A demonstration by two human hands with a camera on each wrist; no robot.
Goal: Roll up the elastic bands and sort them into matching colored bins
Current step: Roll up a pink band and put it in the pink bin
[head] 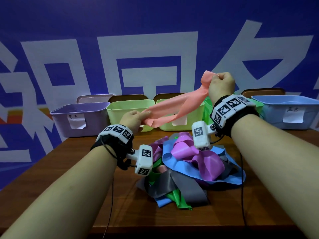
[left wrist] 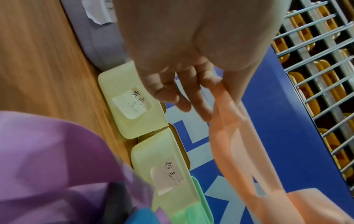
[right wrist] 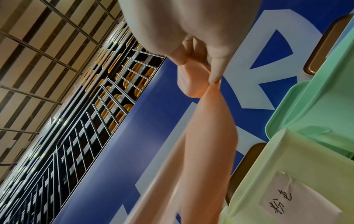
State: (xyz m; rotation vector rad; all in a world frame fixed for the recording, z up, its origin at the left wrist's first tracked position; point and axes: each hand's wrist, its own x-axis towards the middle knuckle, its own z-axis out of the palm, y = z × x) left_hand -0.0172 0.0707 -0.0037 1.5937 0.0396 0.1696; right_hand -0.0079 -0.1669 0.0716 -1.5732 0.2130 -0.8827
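holding the long pink stretchy rubber band [head: 174, 107] up in the air, i have one end in each hand, above the pile and in front of the bins. my right hand [head: 221, 85] is curled tight around the top end, up high. my left hand [head: 133, 120] pinches the low end between thumb and fingers [left wrist: 193, 97], down by the pale yellow-green plastic bin with the paper label [head: 131, 111].

the band is doubled and twisted in the middle, so it sags. if i start to roll it like this, i think the roll will come out lumpy and may pop open. it is stretchy too, so if one end slips from my pinch it could snap back and fall.

under my hands sits the messy pile of purple, blue, grey and green stretchy bands [head: 189, 164] on the brown wooden table [head: 72, 166]. a dropped end could tangle in there.

two bins look the same pale yellow-green. the second pale yellow-green bin [right wrist: 298, 169] has the pink label, i think, so i could pick the wrong one if i don't read it. the purple bin [head: 77, 118], the green bin [right wrist: 314, 106] and the blue bin [head: 284, 111] are off to the sides.
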